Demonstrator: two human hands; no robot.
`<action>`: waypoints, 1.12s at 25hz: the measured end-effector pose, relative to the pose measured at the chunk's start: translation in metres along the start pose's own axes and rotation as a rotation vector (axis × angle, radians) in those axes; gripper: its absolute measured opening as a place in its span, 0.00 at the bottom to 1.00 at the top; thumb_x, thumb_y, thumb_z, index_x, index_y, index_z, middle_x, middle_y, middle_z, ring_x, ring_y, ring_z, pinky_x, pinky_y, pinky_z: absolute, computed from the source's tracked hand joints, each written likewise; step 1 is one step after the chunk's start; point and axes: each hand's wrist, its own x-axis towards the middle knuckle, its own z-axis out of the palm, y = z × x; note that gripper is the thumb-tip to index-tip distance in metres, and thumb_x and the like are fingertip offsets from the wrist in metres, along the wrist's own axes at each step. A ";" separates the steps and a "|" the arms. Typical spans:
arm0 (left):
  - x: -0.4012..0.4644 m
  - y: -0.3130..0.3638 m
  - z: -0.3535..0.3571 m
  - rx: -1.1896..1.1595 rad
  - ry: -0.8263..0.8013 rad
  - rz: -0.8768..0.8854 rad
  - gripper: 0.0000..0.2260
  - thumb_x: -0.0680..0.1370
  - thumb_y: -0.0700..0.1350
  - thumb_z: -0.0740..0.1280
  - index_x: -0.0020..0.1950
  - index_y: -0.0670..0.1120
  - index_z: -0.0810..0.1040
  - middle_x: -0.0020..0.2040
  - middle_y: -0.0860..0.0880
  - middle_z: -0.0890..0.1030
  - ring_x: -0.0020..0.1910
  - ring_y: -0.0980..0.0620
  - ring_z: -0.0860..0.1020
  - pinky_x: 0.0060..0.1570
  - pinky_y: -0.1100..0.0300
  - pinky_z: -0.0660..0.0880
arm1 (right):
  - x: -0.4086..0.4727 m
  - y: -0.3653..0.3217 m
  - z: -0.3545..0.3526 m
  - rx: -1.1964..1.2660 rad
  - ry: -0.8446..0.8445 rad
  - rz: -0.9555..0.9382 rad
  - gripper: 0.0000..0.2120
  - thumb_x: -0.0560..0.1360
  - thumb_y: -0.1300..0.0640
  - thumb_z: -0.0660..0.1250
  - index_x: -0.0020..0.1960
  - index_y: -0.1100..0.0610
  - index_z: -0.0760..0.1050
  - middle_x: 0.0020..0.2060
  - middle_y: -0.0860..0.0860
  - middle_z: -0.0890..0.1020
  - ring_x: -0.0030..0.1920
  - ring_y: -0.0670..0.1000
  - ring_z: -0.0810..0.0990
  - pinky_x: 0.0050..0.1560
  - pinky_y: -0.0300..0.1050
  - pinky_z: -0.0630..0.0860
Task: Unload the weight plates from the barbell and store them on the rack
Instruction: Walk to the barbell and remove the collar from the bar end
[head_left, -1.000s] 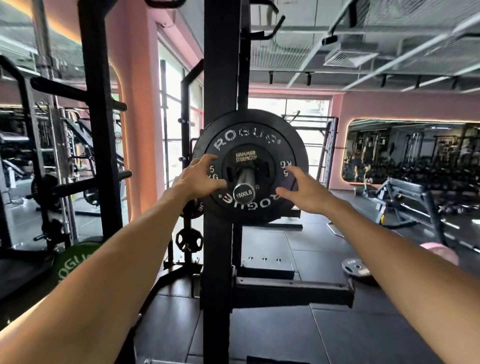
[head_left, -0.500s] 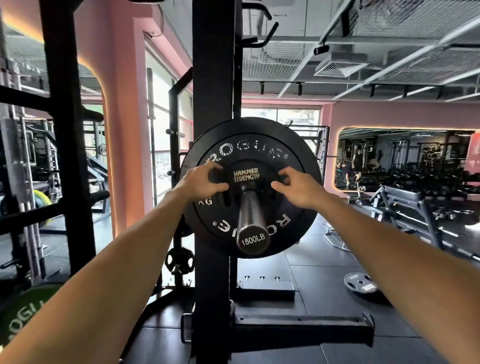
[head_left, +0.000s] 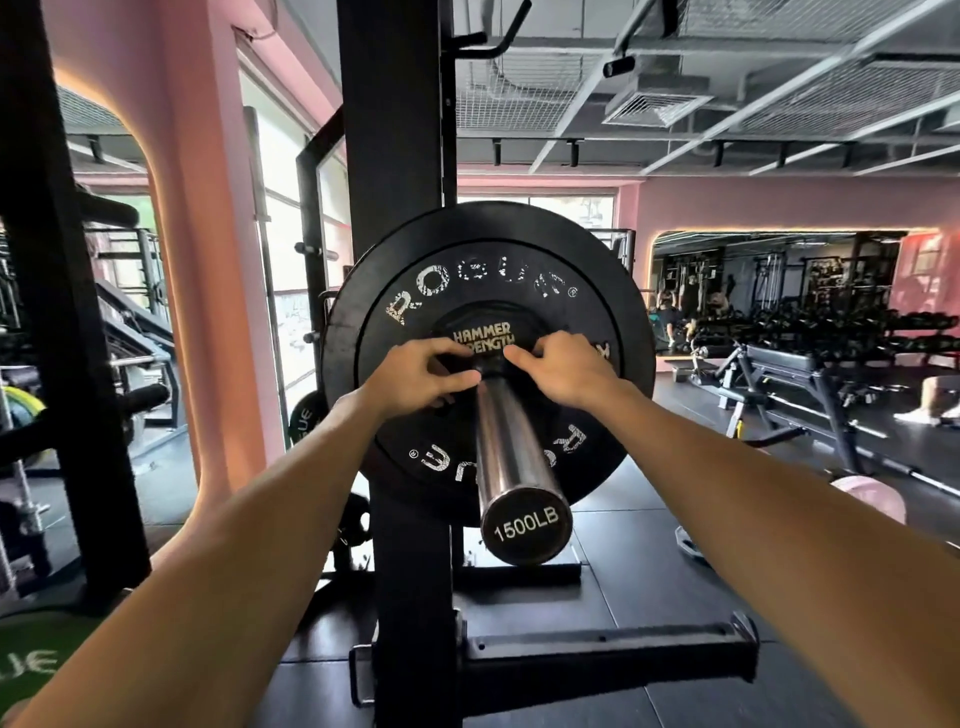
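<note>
Small black "HAMMER STRENGTH" plate sits outermost on the chrome barbell sleeve, flush against the big black rubber "ROGUE" bumper plate. Both still loaded, sleeve end cap reads 1500LB. Left hand and right hand curl fingers on the small plate's edges at either side of the sleeve; grip looks clenched on it, though fingertips are partly hidden. Step in hand: pulling off the small plate. Next move likely needs a straight, even pull along the sleeve toward the camera. Black rack upright stands just behind.
</note>
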 end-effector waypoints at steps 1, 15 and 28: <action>0.000 -0.001 0.000 0.006 -0.003 0.015 0.15 0.72 0.51 0.74 0.58 0.54 0.81 0.38 0.46 0.84 0.34 0.55 0.83 0.35 0.65 0.78 | -0.001 -0.004 0.002 0.013 0.009 -0.004 0.24 0.77 0.39 0.57 0.44 0.59 0.76 0.49 0.62 0.80 0.51 0.62 0.79 0.54 0.52 0.75; -0.011 0.004 0.006 -0.220 -0.054 -0.020 0.07 0.76 0.40 0.70 0.54 0.46 0.79 0.54 0.40 0.78 0.52 0.48 0.79 0.49 0.55 0.81 | -0.026 0.001 0.010 0.630 -0.006 0.302 0.18 0.78 0.61 0.52 0.46 0.72 0.75 0.34 0.66 0.82 0.30 0.61 0.82 0.31 0.50 0.82; -0.134 0.086 -0.001 -0.266 -0.003 -0.027 0.05 0.77 0.34 0.68 0.50 0.39 0.74 0.49 0.43 0.80 0.42 0.56 0.81 0.39 0.63 0.81 | -0.142 -0.013 -0.031 0.694 -0.080 0.245 0.11 0.79 0.61 0.56 0.49 0.60 0.76 0.28 0.58 0.80 0.22 0.53 0.78 0.22 0.39 0.73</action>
